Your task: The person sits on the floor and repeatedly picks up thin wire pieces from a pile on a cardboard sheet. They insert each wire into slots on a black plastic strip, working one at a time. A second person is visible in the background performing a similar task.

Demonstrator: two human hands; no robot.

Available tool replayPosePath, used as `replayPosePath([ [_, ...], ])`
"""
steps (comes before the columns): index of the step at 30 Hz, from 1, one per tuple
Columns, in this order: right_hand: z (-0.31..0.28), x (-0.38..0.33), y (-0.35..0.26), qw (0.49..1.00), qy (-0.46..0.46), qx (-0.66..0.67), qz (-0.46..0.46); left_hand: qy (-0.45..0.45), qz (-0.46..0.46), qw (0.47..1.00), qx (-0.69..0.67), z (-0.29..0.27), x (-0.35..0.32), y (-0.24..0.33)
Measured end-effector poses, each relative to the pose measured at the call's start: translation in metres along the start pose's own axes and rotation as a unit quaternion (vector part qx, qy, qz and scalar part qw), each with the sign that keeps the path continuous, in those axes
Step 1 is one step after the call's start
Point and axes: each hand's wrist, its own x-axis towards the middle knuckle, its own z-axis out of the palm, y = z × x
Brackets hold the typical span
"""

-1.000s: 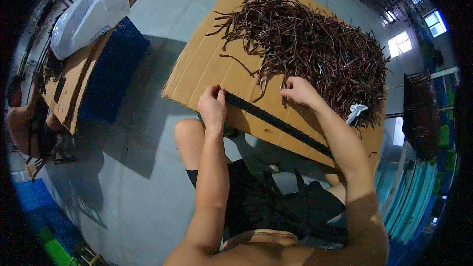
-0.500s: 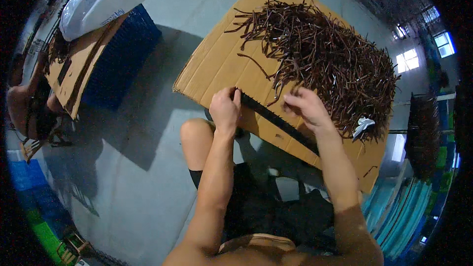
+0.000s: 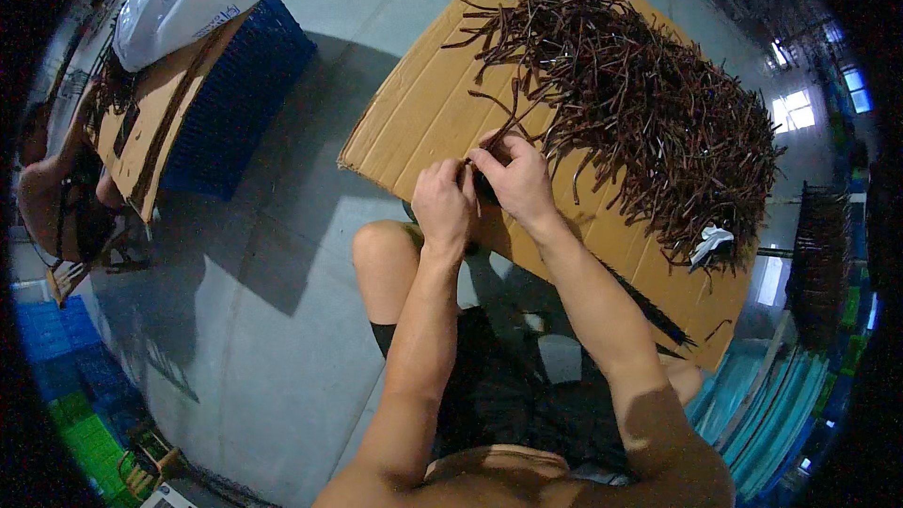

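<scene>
The left hand [image 3: 440,201] has its fingers curled in a pinch at one end of a black, bristly strip [image 3: 651,308]. Right beside it, the right hand [image 3: 515,177] has thumb and finger closed on a thin brown strand [image 3: 490,140], though the fingertips partly hide the contact. Both are at the near edge of the cardboard-topped worktop [image 3: 419,108], close to its left corner. The strip passes under the right forearm [image 3: 588,296] along that edge, toward the right corner. It looks light and fairly stiff; holding it by an end seems sensible. The strand looks light, bendy and quick to tangle, best pinched near a tip.

Beyond, a heap of brown strands [image 3: 658,113] covers the worktop's far and right parts, a crumpled white scrap [image 3: 712,245] at its fringe. Off left, above a blue crate [image 3: 235,103], lies a white plastic bag [image 3: 193,5] with printed lettering; I see no writing on strip or strands.
</scene>
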Motion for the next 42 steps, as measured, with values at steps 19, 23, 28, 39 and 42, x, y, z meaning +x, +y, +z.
replayPosePath([
  [19, -0.026, -0.011, 0.013, 1.0, 0.009, -0.021, 0.015, -0.031, -0.033, 0.997, -0.059, 0.025, -0.025, 0.019],
  [23, -0.033, -0.006, 0.034, 0.999, -0.014, -0.046, -0.009, -0.031, -0.02, 0.998, -0.058, 0.031, -0.016, 0.018],
  [28, -0.032, -0.007, 0.035, 0.998, -0.017, 0.053, -0.011, -0.025, -0.011, 0.997, -0.065, 0.029, -0.014, 0.021],
  [39, -0.028, -0.015, 0.021, 0.998, 0.02, 0.06, 0.0, -0.054, -0.002, 0.996, -0.064, 0.022, -0.014, 0.024],
  [42, -0.025, -0.013, 0.007, 0.999, -0.018, 0.021, -0.024, -0.085, -0.014, 0.995, -0.052, 0.035, -0.015, 0.012],
])
